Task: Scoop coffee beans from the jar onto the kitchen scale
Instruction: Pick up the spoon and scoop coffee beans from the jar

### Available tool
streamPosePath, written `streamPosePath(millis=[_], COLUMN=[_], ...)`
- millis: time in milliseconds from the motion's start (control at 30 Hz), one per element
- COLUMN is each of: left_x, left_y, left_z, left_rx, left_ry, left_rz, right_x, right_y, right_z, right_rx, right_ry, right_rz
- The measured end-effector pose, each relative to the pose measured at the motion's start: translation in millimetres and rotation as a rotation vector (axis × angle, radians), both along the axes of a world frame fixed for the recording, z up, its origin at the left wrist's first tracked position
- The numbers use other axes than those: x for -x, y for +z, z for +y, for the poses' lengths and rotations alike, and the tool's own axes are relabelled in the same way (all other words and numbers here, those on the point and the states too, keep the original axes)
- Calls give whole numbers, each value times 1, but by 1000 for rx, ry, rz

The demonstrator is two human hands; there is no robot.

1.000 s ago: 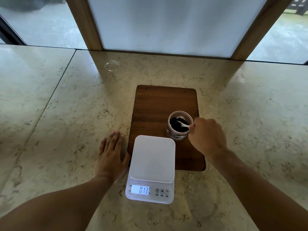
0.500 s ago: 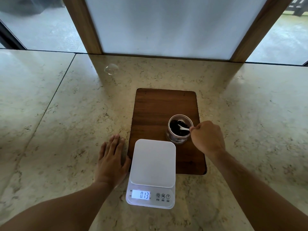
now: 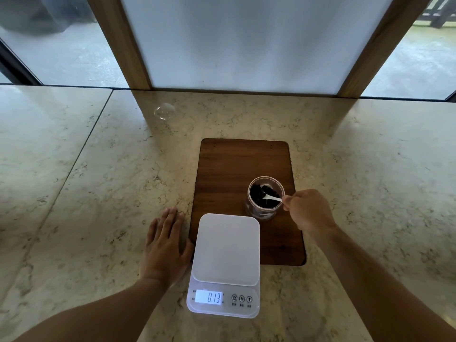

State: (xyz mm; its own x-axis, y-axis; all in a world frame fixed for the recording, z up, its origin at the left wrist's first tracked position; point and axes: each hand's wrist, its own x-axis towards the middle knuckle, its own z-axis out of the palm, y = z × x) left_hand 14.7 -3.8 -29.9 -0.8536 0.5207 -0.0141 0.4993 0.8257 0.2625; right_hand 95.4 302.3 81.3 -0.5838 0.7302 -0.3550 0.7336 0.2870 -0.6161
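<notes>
The right hand [image 3: 307,210] pinches a white spoon [image 3: 271,198], bowl pointing left into the jar [image 3: 265,197] of beans, while the left hand [image 3: 165,248] lies flat, fingers spread, on the desk [image 3: 98,193].

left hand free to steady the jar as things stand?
Probably yes. The left hand lies flat and empty on the counter beside the scale. The jar stands beyond the scale, so the hand would likely pass over or behind its platform.

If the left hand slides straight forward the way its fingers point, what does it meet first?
Probably nothing: the left hand lies flat on the beige marble counter, fingers pointing away, and passes left of the dark wooden board. Only bare counter shows ahead.
</notes>
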Motion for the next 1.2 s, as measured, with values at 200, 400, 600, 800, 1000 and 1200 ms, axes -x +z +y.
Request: streamPosePath(millis=[200,400,600,800,1000,1200], left_x=[0,0,0,0,1,2], left_y=[1,2,2,2,1,-3], left_z=[0,1,0,2,1,0], left_rx=[0,15,3,-21,-31,-25], left_ry=[-3,-3,-7,-6,-11,-10], left_rz=[-5,-6,-4,5,11,9], right_x=[-4,-7,-10,-11,-12,-14], right_y=[3,4,6,8,10,14], right_z=[1,-1,0,1,1,4], right_rx=[-13,-2,75,124,139,139], right_ry=[50,22,2,-10,-10,6], right_rz=[-14,20,34,42,34,13])
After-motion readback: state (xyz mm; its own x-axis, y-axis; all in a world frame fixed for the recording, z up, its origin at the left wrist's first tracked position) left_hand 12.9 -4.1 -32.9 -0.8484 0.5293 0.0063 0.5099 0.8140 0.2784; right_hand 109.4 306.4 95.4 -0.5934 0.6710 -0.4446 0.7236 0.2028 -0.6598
